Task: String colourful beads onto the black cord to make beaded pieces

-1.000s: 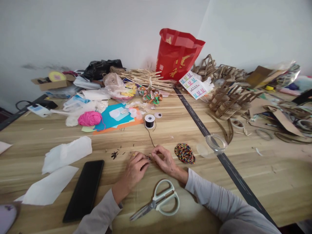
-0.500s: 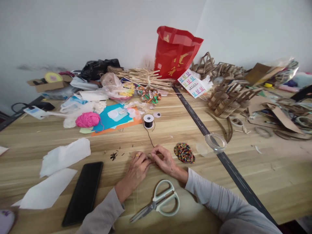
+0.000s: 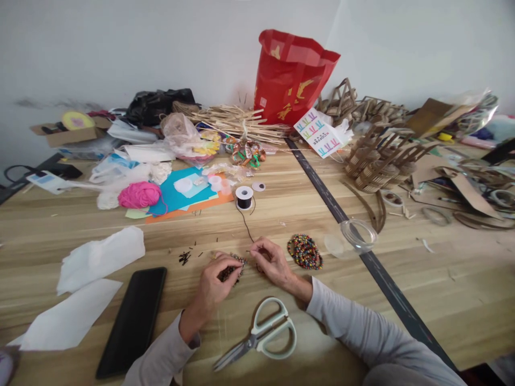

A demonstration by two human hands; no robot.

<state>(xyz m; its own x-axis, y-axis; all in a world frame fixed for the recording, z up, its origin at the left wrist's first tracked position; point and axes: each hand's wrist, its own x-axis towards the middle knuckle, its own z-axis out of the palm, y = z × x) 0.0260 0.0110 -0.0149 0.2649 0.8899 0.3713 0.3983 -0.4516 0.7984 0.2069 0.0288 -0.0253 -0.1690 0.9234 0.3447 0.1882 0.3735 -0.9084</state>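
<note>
My left hand [image 3: 214,281] is closed on a dark bead string [image 3: 240,264] that hangs partly out past the thumb and fingers. Just to its right, my right hand [image 3: 275,264] pinches a thin black cord [image 3: 246,225], which runs back to a white spool [image 3: 244,198] wound with black. Beside the right wrist lies a coiled pile of multicoloured beads [image 3: 304,252]. Scissors [image 3: 259,338] with pale handles rest on the table below both hands, blades pointing left. Short black cord scraps [image 3: 184,258] are scattered left of my left hand.
A black phone-like slab [image 3: 132,321] and white paper pieces [image 3: 102,257] lie at the left. Pink yarn [image 3: 139,194] and coloured sheets sit behind. A red bag [image 3: 293,80], sticks and small woven baskets [image 3: 372,169] stand at the back. A clear tubing coil [image 3: 358,234] lies right.
My left hand has moved slightly left and turned, so the bead string in it now shows. My right hand stays nearly in place with the cord. The view has shifted a little.
</note>
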